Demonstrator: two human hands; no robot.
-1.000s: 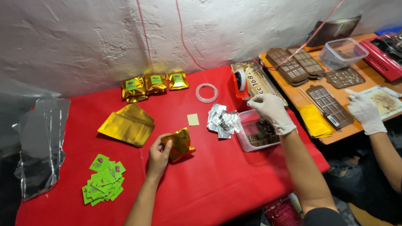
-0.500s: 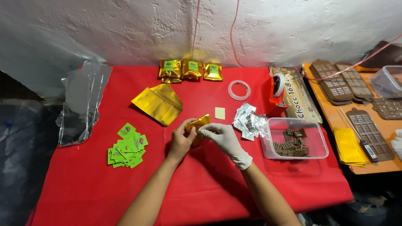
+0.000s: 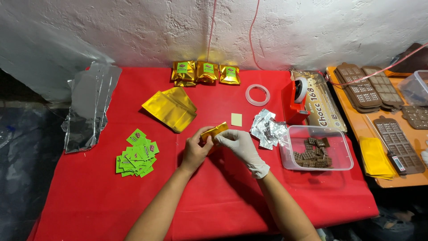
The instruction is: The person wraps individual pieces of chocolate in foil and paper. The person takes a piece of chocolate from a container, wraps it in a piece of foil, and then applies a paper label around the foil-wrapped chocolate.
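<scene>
A small gold foil pouch (image 3: 214, 131) is pinched between the bare left hand (image 3: 196, 149) and gloved right hand (image 3: 238, 143) — fingers closed on both ends — steadied above the red tablecloth (image 3: 223, 196).

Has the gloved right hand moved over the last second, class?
Yes. The right hand left the clear container of chocolate pieces and came leftward to the gold pouch, which the left hand also holds.

sealed gold pouches (image 3: 204, 72): 3
tape rings (image 3: 257, 94): 1
tape dispensers (image 3: 295, 101): 1
clear tubs (image 3: 317, 147): 2
yellow stickers (image 3: 236, 119): 1
</scene>
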